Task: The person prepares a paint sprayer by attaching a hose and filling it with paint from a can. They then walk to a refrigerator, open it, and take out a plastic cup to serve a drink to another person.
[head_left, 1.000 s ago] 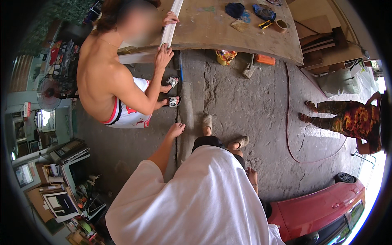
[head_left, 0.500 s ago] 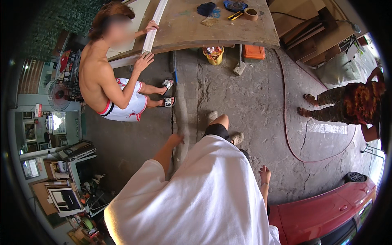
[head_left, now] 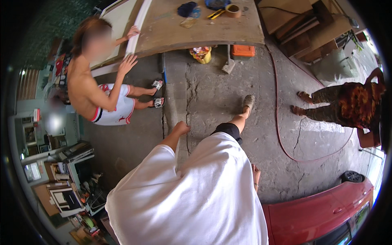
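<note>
My left hand swings out ahead of my white shirt, its fingers curled in with nothing seen in them. It hangs over the concrete floor, touching nothing. My right hand is low beside my shirt, mostly hidden behind the cloth, so its fingers cannot be read. One of my feet, in a beige clog, is stretched forward on the floor. At the far left a shirtless person rests both hands on a long white frame strip at the edge of a wooden worktable.
On the table lie a tape roll, a yellow cutter and dark cloths. Beneath are a yellow bucket and an orange box. A red hose curves across the floor. Another person stands right; a red car is parked nearby.
I have stepped forward: one leg now reaches ahead. My left hand swung forward, while my right hand drew back behind my shirt. The table and shirtless person shifted left in view.
</note>
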A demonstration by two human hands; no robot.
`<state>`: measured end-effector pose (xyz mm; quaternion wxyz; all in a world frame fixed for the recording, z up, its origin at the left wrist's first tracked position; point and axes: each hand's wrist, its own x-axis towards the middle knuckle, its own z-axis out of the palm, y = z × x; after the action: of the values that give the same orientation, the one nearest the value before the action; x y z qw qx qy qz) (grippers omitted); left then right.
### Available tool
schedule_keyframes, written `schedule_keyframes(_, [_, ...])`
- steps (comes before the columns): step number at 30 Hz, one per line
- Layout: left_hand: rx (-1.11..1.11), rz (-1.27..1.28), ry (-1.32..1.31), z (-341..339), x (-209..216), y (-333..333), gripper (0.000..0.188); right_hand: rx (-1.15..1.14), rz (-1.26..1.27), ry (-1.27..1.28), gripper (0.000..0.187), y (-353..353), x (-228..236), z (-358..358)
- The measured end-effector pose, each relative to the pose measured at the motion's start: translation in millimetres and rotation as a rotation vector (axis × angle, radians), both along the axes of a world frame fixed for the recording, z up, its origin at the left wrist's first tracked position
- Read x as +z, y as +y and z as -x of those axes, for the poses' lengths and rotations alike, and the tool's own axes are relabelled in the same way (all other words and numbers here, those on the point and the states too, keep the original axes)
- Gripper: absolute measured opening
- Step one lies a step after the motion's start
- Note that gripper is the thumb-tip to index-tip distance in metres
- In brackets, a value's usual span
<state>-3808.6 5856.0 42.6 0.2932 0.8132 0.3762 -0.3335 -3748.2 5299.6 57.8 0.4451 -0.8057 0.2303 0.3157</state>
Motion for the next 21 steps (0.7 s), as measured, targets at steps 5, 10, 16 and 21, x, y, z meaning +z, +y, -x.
schedule_keyframes(5, [-0.056,0.067,-0.154,-140,-4,-44,0.034,-0.014,0.062,0.154,0.039,-24,11,-32])
schedule_keyframes(10, [-0.176,0.161,-0.057,-295,13,-94,0.025,-0.292,0.103,0.275,0.035,-52,31,-97])
schedule_keyframes(16, [-0.249,0.385,-0.330,-454,35,-146,0.029,-0.334,0.203,0.066,0.039,-62,44,-240])
schedule_keyframes(21, [-0.361,0.296,-0.584,-552,73,-148,0.029,-0.210,0.193,-0.069,0.038,-31,54,-340])
